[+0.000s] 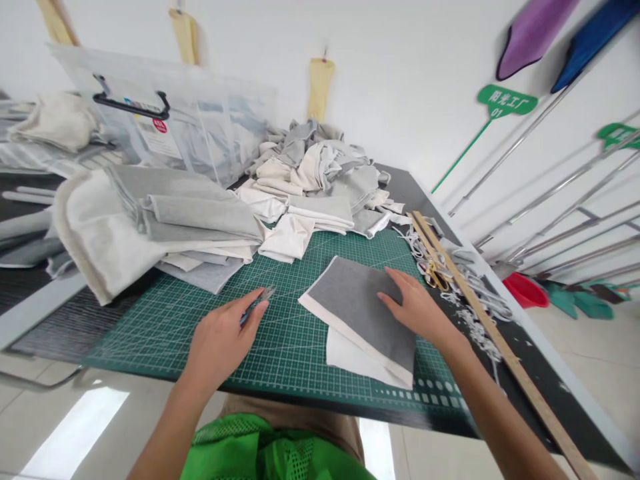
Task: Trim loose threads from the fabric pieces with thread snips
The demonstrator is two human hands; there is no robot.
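My left hand [223,340] is closed around a small pen-like tool [257,303] with a metal tip, held just above the green cutting mat [200,327]. My right hand [413,307] lies flat, fingers spread, on a folded grey fabric piece [355,303] with a white underside. That piece rests on the mat at its right part, on top of another white piece [350,357].
Folded grey and cream fabric [165,227] is stacked at the mat's left. A loose heap of cloth pieces [320,173] lies at the back, beside a clear plastic bin [175,127]. A long wooden ruler [495,340], scissors [435,273] and white scraps lie along the right table edge.
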